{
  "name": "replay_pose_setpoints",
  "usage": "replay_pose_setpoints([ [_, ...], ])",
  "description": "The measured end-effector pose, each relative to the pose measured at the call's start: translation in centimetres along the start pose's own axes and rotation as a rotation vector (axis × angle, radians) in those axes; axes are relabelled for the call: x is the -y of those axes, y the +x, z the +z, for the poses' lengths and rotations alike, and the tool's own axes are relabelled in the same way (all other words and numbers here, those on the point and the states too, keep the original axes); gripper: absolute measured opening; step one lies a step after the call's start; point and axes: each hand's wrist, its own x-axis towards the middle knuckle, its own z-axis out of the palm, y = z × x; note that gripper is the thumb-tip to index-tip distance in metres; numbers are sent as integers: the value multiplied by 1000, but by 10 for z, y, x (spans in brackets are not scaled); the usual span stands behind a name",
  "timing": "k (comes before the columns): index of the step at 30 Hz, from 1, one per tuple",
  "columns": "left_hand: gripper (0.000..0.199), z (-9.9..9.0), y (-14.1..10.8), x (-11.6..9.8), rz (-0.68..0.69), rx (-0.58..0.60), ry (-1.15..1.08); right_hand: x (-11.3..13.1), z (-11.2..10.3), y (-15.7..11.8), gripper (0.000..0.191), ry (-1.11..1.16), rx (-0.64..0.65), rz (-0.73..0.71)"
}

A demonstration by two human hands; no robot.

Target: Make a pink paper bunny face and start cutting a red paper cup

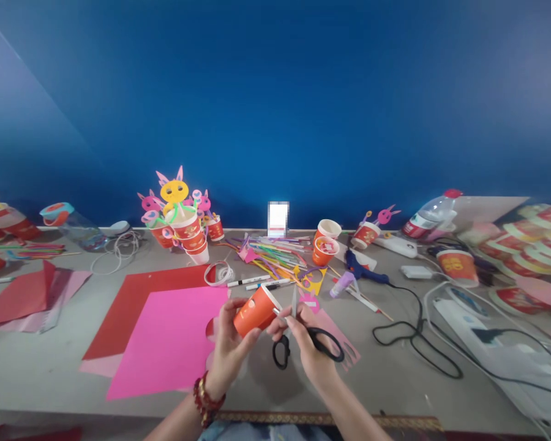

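Note:
My left hand [227,346] is wrapped round an orange-red paper cup [254,312], which is tilted with its white rim up and to the right. Held in my right hand [311,349] is a pair of scissors [294,302] with black handles, the blades spread apart. One blade reaches toward the side of the cup near the rim; whether it touches is unclear. Beneath my left forearm and hand lies a bright pink paper sheet [165,343], overlapping a red sheet [114,312]. A cut pink paper piece [337,337] rests beside my right hand.
Behind my hands lie markers [250,280] and a pile of coloured pipe cleaners [280,254]. Decorated cups [183,223] stand back left, two cups [326,248] back centre. To the right are a blue glue gun [362,269], cables [416,334] and a bottle [434,214].

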Motion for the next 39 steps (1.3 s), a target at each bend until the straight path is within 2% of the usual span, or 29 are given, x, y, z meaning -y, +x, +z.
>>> replay_pose_setpoints([
  [3,39,-15,14,-9,-52,248,-59,6,-6,-3,21,-76,65,-9],
  [6,31,-26,33,-21,-132,334,-65,11,-9,-4,22,-151,154,2],
  [9,44,-28,46,-30,-182,457,-58,13,-9,-4,22,-191,234,10],
  [11,48,-25,48,-32,-148,517,-2,15,-8,-3,21,-203,245,12],
  [16,49,-21,42,-30,-69,511,270,28,-11,-3,21,-331,280,-50],
  [20,55,-24,42,-33,-63,592,376,37,-17,-1,17,-540,377,-143],
  [25,54,-29,50,-43,-81,682,415,37,-19,4,15,-809,435,-407],
  [28,55,-31,54,-49,-65,697,469,38,-18,7,18,-937,489,-529],
  [31,54,-31,55,-52,-52,672,518,43,-17,10,25,-1023,623,-532],
  [33,52,-30,55,-53,-57,649,547,45,-16,10,28,-1074,663,-536],
  [36,52,-28,53,-51,-86,633,595,43,-16,11,27,-1084,633,-572],
  [39,52,-27,48,-49,-95,621,634,35,-17,9,27,-947,575,-565],
])
